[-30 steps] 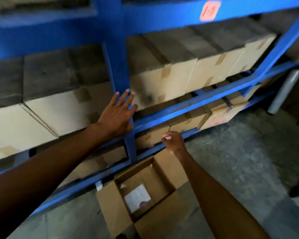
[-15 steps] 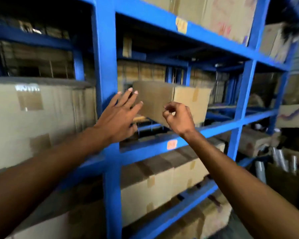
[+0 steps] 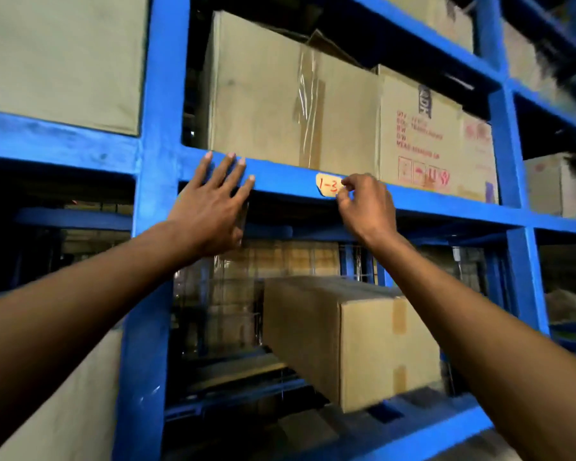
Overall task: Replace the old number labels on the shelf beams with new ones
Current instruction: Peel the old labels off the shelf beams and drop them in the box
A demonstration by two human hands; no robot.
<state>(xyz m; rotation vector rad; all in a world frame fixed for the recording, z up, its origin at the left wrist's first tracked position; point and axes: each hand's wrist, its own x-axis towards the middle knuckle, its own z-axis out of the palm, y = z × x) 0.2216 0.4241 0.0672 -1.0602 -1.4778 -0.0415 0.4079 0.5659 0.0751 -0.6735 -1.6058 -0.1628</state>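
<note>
A pale orange number label [image 3: 326, 185] with red handwriting "1-3" is stuck on the front of a blue shelf beam [image 3: 280, 176]. My right hand [image 3: 366, 204] pinches the label's right edge between thumb and forefinger, covering that end. My left hand [image 3: 213, 204] lies flat against the same beam to the left of the label, fingers spread, holding nothing.
A blue upright post [image 3: 157, 161] stands left of my left hand, another [image 3: 509, 154] at the right. Cardboard boxes [image 3: 293, 101] sit on the beam above the label. A long box [image 3: 350, 334] lies on the shelf below.
My view has swung up from the floor box and lower shelves to a higher beam. Both hands rose; the right one came onto the "1-3" label and the left flattened on the beam.
</note>
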